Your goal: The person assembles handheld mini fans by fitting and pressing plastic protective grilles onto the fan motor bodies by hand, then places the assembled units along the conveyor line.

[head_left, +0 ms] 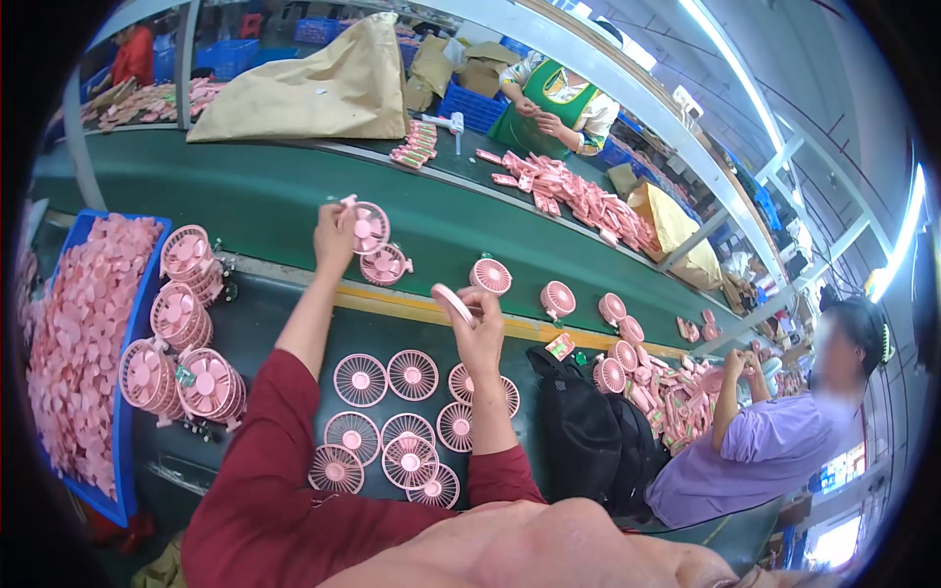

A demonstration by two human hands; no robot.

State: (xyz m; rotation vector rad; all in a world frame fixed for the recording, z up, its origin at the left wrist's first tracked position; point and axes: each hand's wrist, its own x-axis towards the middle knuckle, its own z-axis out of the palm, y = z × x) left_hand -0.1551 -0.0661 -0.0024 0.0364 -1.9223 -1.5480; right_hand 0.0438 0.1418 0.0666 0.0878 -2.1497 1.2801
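Over the near edge of the green belt, my left hand (335, 235) is closed on the stub of a pink fan head (371, 231), its blades showing inside the round frame. A second pink fan head (384, 265) lies right below it. My right hand (480, 328) pinches a round pink grille (451, 305), tilted so that its edge shows. Several spoked pink grilles (411, 374) lie spread on the dark bench between my forearms, a few overlapping. At left stand stacks of pink fan heads (179, 316) with wires and small green boards.
A blue bin (127, 431) full of pink blades stands far left. More fan heads (558, 298) sit along the green belt (265, 211). A black backpack (588, 416) lies right of me, beside a co-worker in purple (755, 441). Another in a green apron (549, 118) works across the belt.
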